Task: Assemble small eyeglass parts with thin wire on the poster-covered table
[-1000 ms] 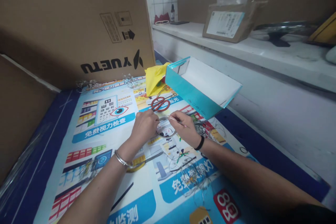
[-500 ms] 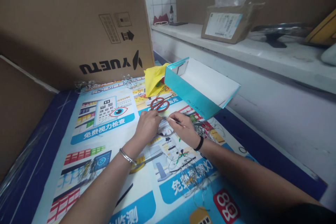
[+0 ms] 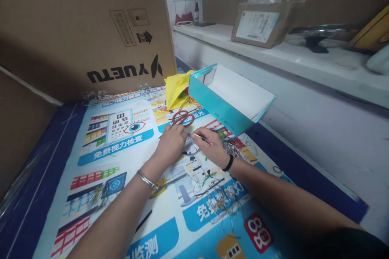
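Note:
My left hand (image 3: 172,141), a silver bangle on its wrist, is closed with fingertips pressed together; whatever they pinch is too small to name. Close beside it, my right hand (image 3: 209,145) grips a thin metal rod with a pinkish end (image 3: 202,137), its tip pointing toward the left fingers. A curved thin loop shows below the two hands. Just beyond them lie red-handled scissors (image 3: 182,118), blades hidden by the left hand. Yellow-handled scissors (image 3: 162,188) rest near my left wrist. Tangled thin wires (image 3: 223,202) spread in front of my right forearm.
A teal box with a white inside (image 3: 225,103) stands tilted behind my right hand, against a yellow cloth or bag (image 3: 176,89). A large cardboard carton (image 3: 127,20) rises at the back left. The white ledge (image 3: 212,32) holds a taped parcel (image 3: 258,24). A printed poster (image 3: 115,182) covers the table.
The view has shifted slightly, so everything sits a little further left and up. Both hands stay together at the same spot, with the rod still in the right hand.

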`<state>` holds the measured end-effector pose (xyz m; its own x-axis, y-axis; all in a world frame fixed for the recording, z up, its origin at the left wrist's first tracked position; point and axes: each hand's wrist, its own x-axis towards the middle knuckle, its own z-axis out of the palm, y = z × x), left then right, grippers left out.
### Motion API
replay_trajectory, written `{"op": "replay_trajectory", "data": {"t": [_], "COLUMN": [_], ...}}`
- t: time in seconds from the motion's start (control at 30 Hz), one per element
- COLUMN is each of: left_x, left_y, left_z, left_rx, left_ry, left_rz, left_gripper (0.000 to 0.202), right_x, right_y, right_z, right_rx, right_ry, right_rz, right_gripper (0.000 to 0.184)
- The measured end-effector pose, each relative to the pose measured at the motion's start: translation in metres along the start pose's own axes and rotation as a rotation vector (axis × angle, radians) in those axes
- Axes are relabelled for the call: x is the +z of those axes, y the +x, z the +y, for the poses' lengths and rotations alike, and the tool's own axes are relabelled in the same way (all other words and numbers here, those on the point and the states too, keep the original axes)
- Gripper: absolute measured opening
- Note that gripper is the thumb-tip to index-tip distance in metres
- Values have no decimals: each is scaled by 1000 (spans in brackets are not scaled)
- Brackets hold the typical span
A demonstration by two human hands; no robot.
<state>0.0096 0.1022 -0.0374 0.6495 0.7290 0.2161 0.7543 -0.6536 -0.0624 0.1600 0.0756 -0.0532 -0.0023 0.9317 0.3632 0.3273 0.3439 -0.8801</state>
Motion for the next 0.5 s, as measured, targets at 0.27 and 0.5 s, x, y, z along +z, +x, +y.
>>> {"op": "replay_trajectory", "data": {"t": [0.27, 0.5], "left_x": [-9, -17], "left_y": [-5, -8], "left_z": [-8, 18], "left_rx": [-441, -627], "left_ry": [-1164, -2287], "left_rz": [240, 237], "left_gripper": [10, 12], "right_x": [-5, -6], "right_y": [-2, -8], "right_z": [-6, -21], "right_rx": [-29, -160], "right_ry": [-29, -50], "right_rz": [37, 39], "right_gripper": [22, 21]}}
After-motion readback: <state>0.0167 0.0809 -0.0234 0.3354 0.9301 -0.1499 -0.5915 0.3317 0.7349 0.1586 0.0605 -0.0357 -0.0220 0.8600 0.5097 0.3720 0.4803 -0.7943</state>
